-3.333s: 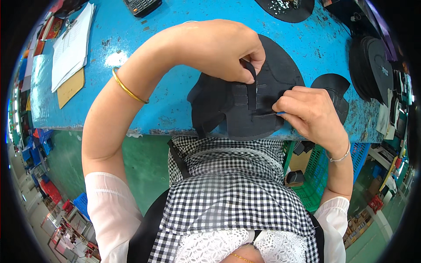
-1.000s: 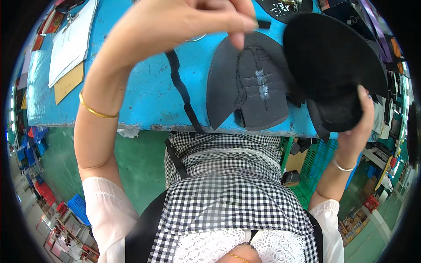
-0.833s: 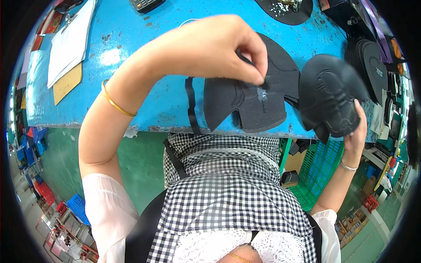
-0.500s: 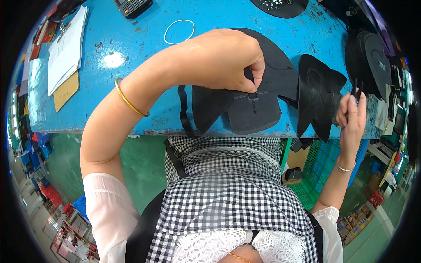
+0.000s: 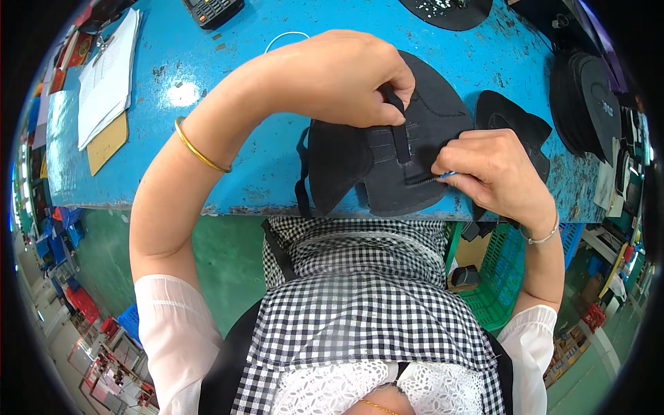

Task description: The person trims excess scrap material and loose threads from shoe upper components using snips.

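A flat black padded piece (image 5: pixel 429 104) with a rounded top and lobed lower edge lies on the blue table, stitch lines showing on it. My left hand (image 5: pixel 346 76) reaches over it from the left, its thumb and fingers pinched on a narrow black strap (image 5: pixel 402 144) that stands up from the middle of the piece. At the piece's right side my right hand (image 5: pixel 494 169) is closed around a slim dark tool (image 5: pixel 447 174). Only a bluish bit of that tool shows, beside the black material; the fingers hide the rest.
To the right lie another black lobed piece (image 5: pixel 501 107) and a stack of black pieces (image 5: pixel 577 104). Papers on a clipboard (image 5: pixel 104 97), a keypad device (image 5: pixel 211 10) and a white loop (image 5: pixel 287 34) are farther left. A green basket (image 5: pixel 501 277) stands below the table edge.
My right hand has come left from beside the stack, with the slim tool, onto the padded piece. My left hand has drawn the strap upward, and more of it shows.
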### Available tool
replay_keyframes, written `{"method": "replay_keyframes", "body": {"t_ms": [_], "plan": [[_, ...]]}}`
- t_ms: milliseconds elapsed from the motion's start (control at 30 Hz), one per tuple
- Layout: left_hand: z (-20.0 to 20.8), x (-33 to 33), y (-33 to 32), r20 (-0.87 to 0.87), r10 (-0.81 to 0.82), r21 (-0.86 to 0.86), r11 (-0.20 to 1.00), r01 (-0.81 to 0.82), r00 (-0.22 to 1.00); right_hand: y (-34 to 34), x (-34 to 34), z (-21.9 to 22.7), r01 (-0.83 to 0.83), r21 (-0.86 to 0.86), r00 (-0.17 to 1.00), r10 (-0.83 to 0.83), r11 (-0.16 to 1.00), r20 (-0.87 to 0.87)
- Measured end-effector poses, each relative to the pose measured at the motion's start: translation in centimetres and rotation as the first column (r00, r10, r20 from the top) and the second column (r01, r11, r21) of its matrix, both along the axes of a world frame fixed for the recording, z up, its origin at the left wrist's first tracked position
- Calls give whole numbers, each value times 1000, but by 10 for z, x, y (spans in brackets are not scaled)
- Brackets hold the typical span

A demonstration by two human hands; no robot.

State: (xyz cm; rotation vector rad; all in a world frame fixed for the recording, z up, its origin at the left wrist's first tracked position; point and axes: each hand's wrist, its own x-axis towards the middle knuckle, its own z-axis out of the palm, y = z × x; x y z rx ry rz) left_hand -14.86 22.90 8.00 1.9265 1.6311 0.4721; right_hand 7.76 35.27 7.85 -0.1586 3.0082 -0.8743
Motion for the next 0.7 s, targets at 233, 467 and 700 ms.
{"method": "replay_keyframes", "body": {"t_ms": [233,467,700], "plan": [[-5,-2,0,4,-39,38,999,39,999,-5,-11,-4,105,53,991,-100,993,-90],[1,-4,-6,14,-22,-31,999,23,1000,0,-17,8,232,137,972,-223,963,-76],[-5,-8,-8,5,-37,59,998,36,999,1,-33,-3,180,134,983,-173,974,-66]]}}
